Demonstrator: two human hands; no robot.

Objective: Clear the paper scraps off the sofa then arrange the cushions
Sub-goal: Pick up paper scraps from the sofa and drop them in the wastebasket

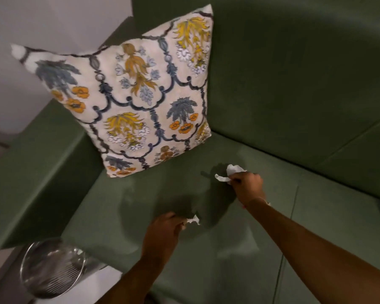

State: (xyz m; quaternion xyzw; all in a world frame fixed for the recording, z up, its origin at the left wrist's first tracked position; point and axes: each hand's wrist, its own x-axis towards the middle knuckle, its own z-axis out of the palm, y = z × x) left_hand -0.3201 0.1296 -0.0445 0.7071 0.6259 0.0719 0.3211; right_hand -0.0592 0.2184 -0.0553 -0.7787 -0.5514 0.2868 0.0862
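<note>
I am in the first step, clearing paper off the sofa (261, 227); the cushion work has not begun.

Nearest me, below the front edge of the seat, stands a shiny metal bin (53, 266) with a ribbed wall. It is blurred, and I cannot tell what lies inside it.

Just up the seat from the bin, my left hand (162, 233) is clenched on a small white scrap (193, 220) that pokes out from my fingers (173, 218). How much paper is balled inside the fist is hidden.

Further up the seat from the bin, my right hand (246, 183) pinches a larger crumpled scrap (230, 172) at the fingertips. Whether it is one piece or two I cannot make out, nor whether it rests on the seat or hangs just above it.

Farthest from the bin, in the sofa's corner, the flowered cushion (140, 95) leans against backrest and armrest, tilted on one point, well apart from both hands.

I judge the next move is to carry both fistfuls back to the bin and let go over its mouth; the light paper could drift wide. The seat in view looks bare of other scraps, but its right part is cut off, so more paper or cushions may lie there.
</note>
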